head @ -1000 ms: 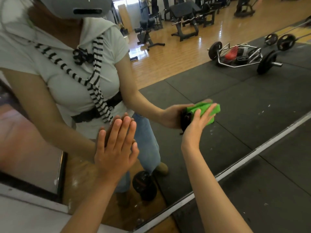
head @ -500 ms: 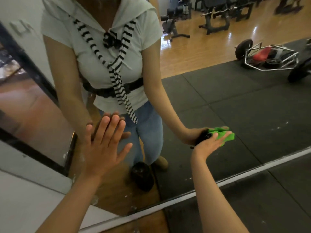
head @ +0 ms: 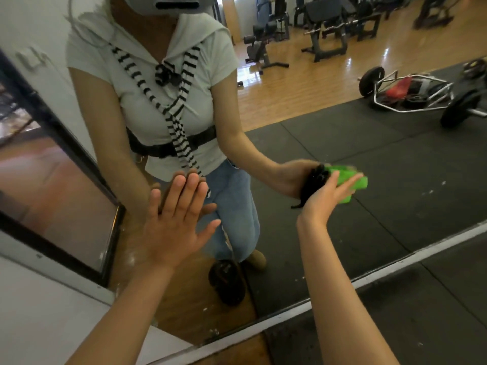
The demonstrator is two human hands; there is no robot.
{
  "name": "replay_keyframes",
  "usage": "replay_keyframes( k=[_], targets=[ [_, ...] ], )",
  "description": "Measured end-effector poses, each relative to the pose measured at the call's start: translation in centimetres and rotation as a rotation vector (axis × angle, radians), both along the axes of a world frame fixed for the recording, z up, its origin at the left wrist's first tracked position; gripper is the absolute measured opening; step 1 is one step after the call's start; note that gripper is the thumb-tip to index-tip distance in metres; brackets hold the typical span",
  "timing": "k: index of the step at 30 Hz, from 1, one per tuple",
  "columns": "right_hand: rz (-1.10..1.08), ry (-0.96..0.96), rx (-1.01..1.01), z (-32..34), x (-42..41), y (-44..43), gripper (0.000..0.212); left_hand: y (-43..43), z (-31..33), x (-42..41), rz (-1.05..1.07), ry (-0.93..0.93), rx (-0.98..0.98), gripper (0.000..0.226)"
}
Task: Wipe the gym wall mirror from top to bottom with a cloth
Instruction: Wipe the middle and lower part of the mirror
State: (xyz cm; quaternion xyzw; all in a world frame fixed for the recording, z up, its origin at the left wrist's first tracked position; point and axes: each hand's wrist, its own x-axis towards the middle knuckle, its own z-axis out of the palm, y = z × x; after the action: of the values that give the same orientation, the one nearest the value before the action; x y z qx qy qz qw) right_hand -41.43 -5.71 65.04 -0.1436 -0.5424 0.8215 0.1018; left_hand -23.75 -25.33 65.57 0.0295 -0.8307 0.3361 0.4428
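Note:
The wall mirror (head: 382,159) fills most of the view and shows my own reflection. My right hand (head: 326,198) presses a bright green cloth (head: 350,180) flat against the glass with straight fingers, at about hip height and to the right of the reflection. A dark part of the cloth shows under my palm. My left hand (head: 176,222) lies flat on the mirror with its fingers spread, left of the cloth and slightly lower. It holds nothing.
The mirror's pale bottom frame (head: 395,270) runs diagonally just above the black rubber floor mat (head: 434,320). A white wall (head: 39,312) borders the mirror on the left. Reflected in the glass are a loaded hex bar, weight benches and a dumbbell by my feet.
My right hand with the cloth sat lower in the view half a second ago and is higher now. My left hand has stayed flat on the glass. The camera has tilted.

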Motion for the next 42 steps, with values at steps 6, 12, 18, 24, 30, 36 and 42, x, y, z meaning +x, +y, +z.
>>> replay_keyframes(
  k=[6, 12, 18, 24, 30, 36, 42],
  targets=[
    [0.032, 0.356, 0.237, 3.1, 1.6, -0.8, 0.063, 0.3, 0.3, 0.5, -0.013, -0.041, 0.049, 0.083],
    [0.034, 0.334, 0.383, -0.7, 1.0, 0.1, 0.059, 1.5, 1.2, 0.8, -0.111, -0.087, 0.174, 0.082],
    [0.014, 0.221, 0.401, -5.4, -1.4, 2.4, 0.058, 7.6, 3.3, -4.8, -0.251, -0.138, -0.015, 0.080],
    [0.023, -0.226, 0.272, -9.1, -5.7, 6.1, 0.052, 14.8, 3.5, -14.2, -0.181, -0.176, -0.148, 0.080],
    [0.059, -0.476, 0.141, -10.2, -7.6, 7.7, 0.051, 15.8, 2.4, -15.8, -0.020, -0.241, -0.188, 0.070],
    [0.159, -0.422, -0.038, -7.6, -7.6, 8.0, 0.057, 16.2, 2.1, -15.8, -0.003, -0.248, -0.149, 0.072],
    [0.132, -0.153, -0.040, -1.7, -8.8, 8.8, 0.058, 16.1, 1.8, -16.1, -0.054, -0.218, -0.142, 0.065]
  ],
)
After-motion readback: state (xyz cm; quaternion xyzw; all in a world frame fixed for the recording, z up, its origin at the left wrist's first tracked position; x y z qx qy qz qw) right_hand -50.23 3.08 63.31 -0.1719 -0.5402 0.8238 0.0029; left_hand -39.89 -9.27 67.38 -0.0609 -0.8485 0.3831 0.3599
